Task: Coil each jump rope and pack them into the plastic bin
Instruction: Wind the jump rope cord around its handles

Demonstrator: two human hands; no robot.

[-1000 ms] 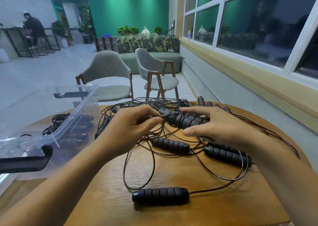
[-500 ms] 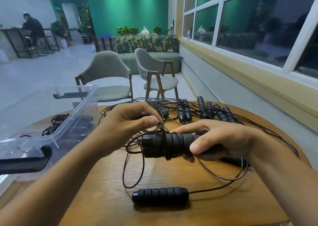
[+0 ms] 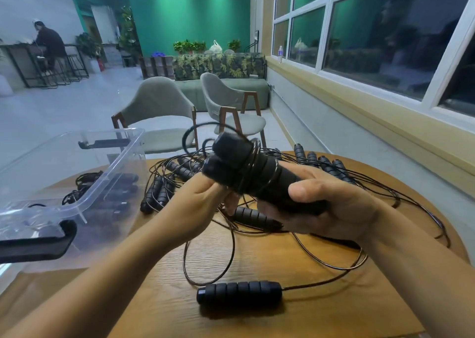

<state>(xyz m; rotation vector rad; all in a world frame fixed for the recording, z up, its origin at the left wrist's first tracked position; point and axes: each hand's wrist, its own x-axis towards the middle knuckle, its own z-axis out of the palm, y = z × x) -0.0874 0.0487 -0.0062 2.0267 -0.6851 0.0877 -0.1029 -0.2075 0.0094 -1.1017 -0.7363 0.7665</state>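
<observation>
Jump rope handles point(image 3: 253, 175) clamped together in curled right hand point(image 3: 334, 209); left hand point(image 3: 203, 201) seemingly pinching cord point(image 3: 253, 157), likely to wind it round.

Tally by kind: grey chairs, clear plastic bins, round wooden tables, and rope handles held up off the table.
Grey chairs: 2
Clear plastic bins: 1
Round wooden tables: 1
Held handles: 2
Total: 6
</observation>
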